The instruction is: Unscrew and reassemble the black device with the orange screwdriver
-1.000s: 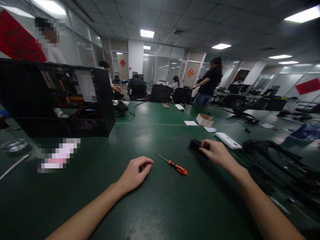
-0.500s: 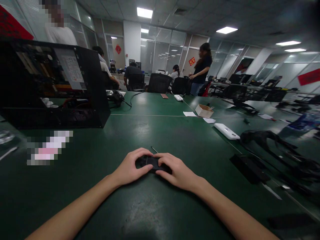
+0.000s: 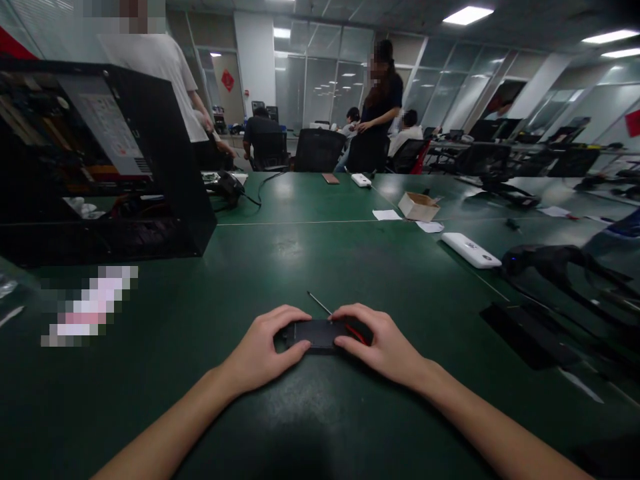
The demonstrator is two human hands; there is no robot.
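A flat black rectangular case (image 3: pixel 316 335) lies on the green table, its long side running left to right. My left hand (image 3: pixel 267 347) is closed around its left end, thumb on the near edge and fingers at the far edge. At the other end, my right hand (image 3: pixel 383 343) grips the case the same way, thumb in front. A thin metal shaft (image 3: pixel 319 303) pokes out beyond the right fingers; a red part shows under that hand, roughly in line with it, looking like a screwdriver. The right hand covers much of this tool.
An opened black computer case (image 3: pixel 185 167) stands at the left. On the right lie a white oblong device (image 3: pixel 470 251), a black strapped headset (image 3: pixel 560 267) and a dark flat box (image 3: pixel 523 333). Farther back are a small cardboard box (image 3: pixel 419 207) and papers (image 3: pixel 387 215). Several people are beyond the table.
My right hand has shifted right along the black case, uncovering more of its top. More of the metal shaft and a red part now show. The view has also shifted.
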